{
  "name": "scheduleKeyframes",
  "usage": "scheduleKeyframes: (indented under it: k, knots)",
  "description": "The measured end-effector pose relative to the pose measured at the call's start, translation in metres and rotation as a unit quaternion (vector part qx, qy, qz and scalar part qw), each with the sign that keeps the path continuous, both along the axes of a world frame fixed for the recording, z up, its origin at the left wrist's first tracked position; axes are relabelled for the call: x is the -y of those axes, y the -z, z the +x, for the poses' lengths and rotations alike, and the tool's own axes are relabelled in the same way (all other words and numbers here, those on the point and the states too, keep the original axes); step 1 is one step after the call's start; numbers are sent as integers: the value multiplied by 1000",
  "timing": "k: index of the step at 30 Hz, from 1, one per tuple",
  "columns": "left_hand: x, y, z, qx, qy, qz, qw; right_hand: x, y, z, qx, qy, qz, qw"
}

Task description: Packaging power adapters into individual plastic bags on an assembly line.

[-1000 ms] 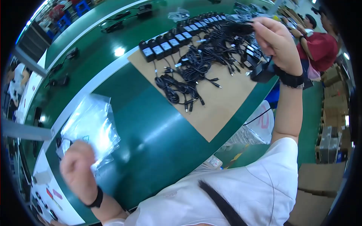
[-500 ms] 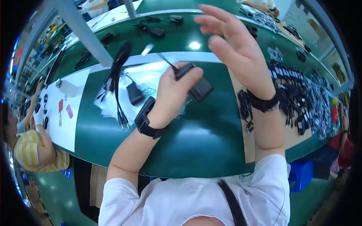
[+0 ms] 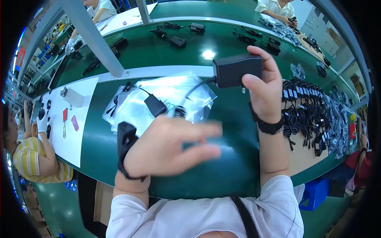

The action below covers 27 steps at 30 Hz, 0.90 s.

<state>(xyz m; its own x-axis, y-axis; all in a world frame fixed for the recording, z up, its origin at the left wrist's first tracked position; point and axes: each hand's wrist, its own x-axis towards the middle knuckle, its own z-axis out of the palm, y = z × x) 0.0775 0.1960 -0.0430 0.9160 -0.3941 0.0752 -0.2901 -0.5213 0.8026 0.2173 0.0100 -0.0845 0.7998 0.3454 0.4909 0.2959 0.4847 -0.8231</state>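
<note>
My right hand [image 3: 265, 85] grips a black power adapter [image 3: 237, 71] by its right end, raised over the far part of the table. The adapter's cord [image 3: 195, 88] trails left and down to a dark coil just beyond my left hand. Blurred by motion, my left hand [image 3: 166, 148] is empty with its fingers apart, nearer to me and left of the adapter. Under the cord lies a stack of clear plastic bags [image 3: 143, 87]. Another black adapter [image 3: 155, 104] with a cord rests on those bags, beyond my left hand.
Rows of coiled black cords [image 3: 303, 113] and adapters cover a brown board on the right, beside clear bagged items [image 3: 339, 115]. A grey metal post [image 3: 89, 37] rises at the back left. More adapters [image 3: 177, 42] lie on the far green bench. Other people sit around.
The adapter has passed from my left hand to my right hand. My left hand has moved nearer to me and opened. The hanging cord bundle has dropped from its raised place.
</note>
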Motion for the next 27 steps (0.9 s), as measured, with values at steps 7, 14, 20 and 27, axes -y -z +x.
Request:
scheduleKeyframes:
  k: [7,14,20,27]
  knots:
    - [12,30,26,183,-179,-166,952,-23,5,-33,105,-68,-87,988]
    - [-22,25,42,144,-145,-709,675,-47,66,-9,194,-232,-309,902]
    - [-39,29,36,126,-141,-768,612,-75,87,-44,75,-222,-265,935]
    - [-39,63,38,-12,-246,-456,855,-52,65,2,-153,-78,-63,983]
